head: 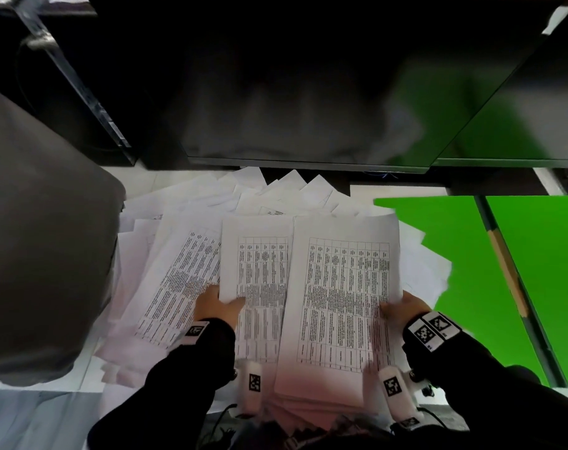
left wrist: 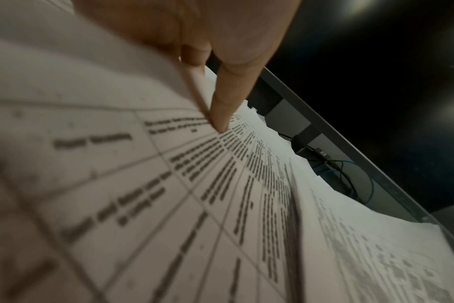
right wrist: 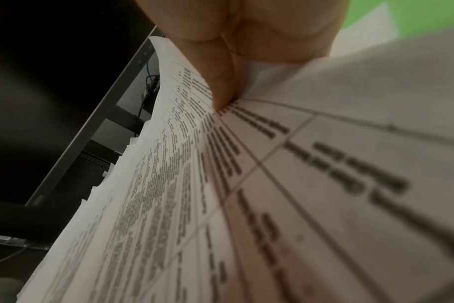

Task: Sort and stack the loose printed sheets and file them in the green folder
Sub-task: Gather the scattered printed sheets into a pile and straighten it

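A messy spread of loose printed sheets (head: 191, 222) covers the white desk in the head view. My left hand (head: 220, 303) pinches one sheet with a printed table (head: 259, 271), thumb on top; the left wrist view shows that thumb (left wrist: 223, 106) pressing the sheet (left wrist: 143, 184). My right hand (head: 402, 306) grips a thicker stack of printed sheets (head: 344, 287) at its right edge, and in the right wrist view its thumb (right wrist: 220, 86) lies on the stack (right wrist: 298, 184). The open green folder (head: 464, 254) lies flat to the right, partly under papers.
A dark monitor (head: 292, 92) stands just behind the papers, with a second screen (head: 519, 108) at right. A grey rounded object (head: 39, 238) fills the left side. A pencil-like stick (head: 506, 271) lies along the folder's spine. Cables hang near my body at the bottom edge.
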Demonstrator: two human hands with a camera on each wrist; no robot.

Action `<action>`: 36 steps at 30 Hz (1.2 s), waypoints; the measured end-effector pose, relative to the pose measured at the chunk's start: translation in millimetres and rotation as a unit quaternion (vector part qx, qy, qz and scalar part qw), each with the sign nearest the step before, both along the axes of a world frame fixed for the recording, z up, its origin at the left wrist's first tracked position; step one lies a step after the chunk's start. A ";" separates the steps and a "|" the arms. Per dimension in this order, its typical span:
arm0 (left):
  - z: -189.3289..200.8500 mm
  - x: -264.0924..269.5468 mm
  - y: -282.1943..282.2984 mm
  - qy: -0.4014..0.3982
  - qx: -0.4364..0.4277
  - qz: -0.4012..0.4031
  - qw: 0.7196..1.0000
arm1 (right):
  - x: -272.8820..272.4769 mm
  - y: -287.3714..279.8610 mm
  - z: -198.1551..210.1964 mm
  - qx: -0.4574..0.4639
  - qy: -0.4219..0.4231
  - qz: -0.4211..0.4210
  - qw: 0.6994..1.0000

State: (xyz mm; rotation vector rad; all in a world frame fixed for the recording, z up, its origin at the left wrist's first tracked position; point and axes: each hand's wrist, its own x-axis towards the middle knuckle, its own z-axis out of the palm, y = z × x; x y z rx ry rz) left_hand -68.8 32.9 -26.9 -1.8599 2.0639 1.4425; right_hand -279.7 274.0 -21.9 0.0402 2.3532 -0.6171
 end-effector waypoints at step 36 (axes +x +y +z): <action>26.9 20.6 -20.4 0.200 0.163 0.017 0.966 | 24.4 -51.2 30.5 -0.160 -0.017 0.042 0.986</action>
